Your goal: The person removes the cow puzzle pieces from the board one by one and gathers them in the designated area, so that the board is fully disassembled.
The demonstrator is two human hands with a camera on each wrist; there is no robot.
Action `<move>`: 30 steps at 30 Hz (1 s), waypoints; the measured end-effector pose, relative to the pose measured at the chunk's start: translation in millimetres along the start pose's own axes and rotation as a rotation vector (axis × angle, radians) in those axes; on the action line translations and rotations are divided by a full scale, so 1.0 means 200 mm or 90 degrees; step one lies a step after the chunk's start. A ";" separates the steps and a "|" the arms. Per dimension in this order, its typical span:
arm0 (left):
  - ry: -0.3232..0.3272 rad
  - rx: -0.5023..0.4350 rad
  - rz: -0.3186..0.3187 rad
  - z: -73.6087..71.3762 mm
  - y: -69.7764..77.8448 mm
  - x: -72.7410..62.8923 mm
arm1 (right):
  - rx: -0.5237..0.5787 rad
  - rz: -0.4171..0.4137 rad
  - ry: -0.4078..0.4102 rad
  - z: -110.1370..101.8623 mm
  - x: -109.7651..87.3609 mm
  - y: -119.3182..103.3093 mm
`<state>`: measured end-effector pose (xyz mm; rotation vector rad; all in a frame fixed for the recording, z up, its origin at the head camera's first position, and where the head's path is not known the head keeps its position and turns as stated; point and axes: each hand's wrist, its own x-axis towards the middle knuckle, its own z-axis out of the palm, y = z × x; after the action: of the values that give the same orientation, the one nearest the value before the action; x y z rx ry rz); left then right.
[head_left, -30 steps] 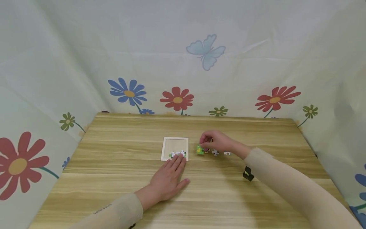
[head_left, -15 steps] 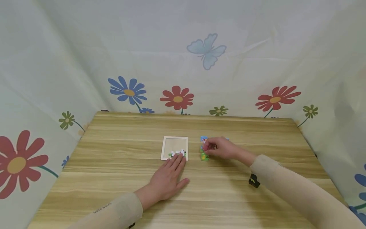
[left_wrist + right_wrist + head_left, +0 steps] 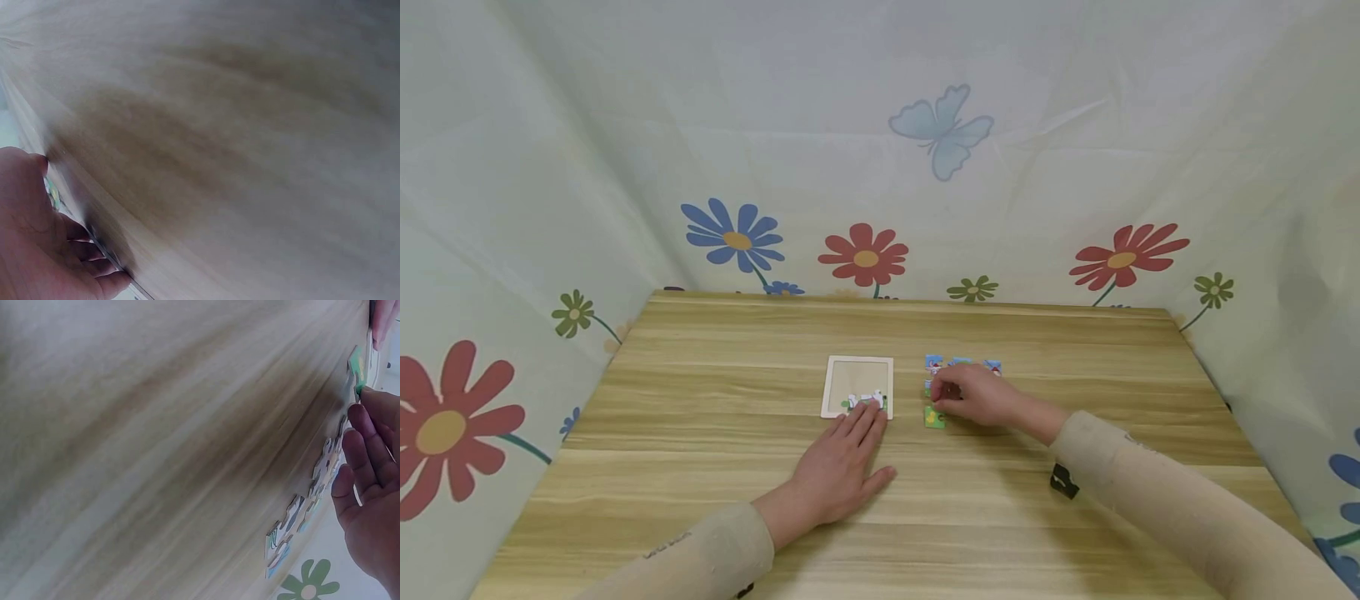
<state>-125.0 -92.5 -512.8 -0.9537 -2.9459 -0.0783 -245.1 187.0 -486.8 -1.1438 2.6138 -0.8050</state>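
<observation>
My left hand (image 3: 842, 471) lies flat with straight fingers, its fingertips on the near edge of a square wooden puzzle tray (image 3: 826, 392). Inside the tray, some white and green puzzle pieces (image 3: 868, 398) show along the near side, partly under those fingertips. To the right, my right hand (image 3: 973, 394) pinches the edge of a green puzzle piece (image 3: 934, 417) with a yellow mark, low over the table. The right wrist view shows the thumb against that green piece (image 3: 356, 365), with the other fingers loosely curled.
Several loose puzzle pieces lie around and beneath my right hand, among them a blue-topped piece (image 3: 933, 362) and another blue piece (image 3: 992, 366) behind it. The wooden table (image 3: 737, 358) ends at a flower-printed cloth backdrop (image 3: 820, 150).
My right hand has shifted nearer to me, and the green puzzle piece has moved nearer and slightly right. Blue pieces behind that hand have come into view. My left hand stays put.
</observation>
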 end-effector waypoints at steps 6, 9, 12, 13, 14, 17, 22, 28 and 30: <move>0.000 0.001 0.001 0.00 0.00 0.00 | -0.025 -0.009 0.007 0.01 0.00 0.00; -0.001 0.000 0.001 0.01 0.00 0.00 | -0.045 -0.022 0.012 0.02 -0.01 0.00; 0.005 0.003 0.003 0.01 0.00 0.00 | -0.081 -0.037 0.016 0.02 -0.03 -0.01; 0.006 0.005 0.004 0.01 0.00 0.00 | -0.095 -0.038 0.014 0.02 -0.04 -0.01; 0.007 0.006 0.004 0.01 0.00 0.00 | -0.109 -0.039 0.013 0.03 -0.05 -0.02; 0.008 0.004 0.005 0.00 0.00 -0.01 | -0.139 -0.036 0.012 0.04 -0.06 -0.02; 0.001 0.003 0.003 0.00 0.00 0.00 | -0.142 -0.038 0.023 0.04 -0.07 -0.02; -0.013 -0.001 -0.003 0.01 0.00 0.00 | -0.139 -0.035 0.024 0.04 -0.08 -0.03; -0.013 -0.003 -0.004 0.01 0.00 0.00 | -0.139 -0.033 0.024 0.04 -0.08 -0.04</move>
<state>-125.4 -93.2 -515.3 -0.9518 -2.9685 -0.0767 -227.0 190.9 -490.0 -1.2665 2.7685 -0.5656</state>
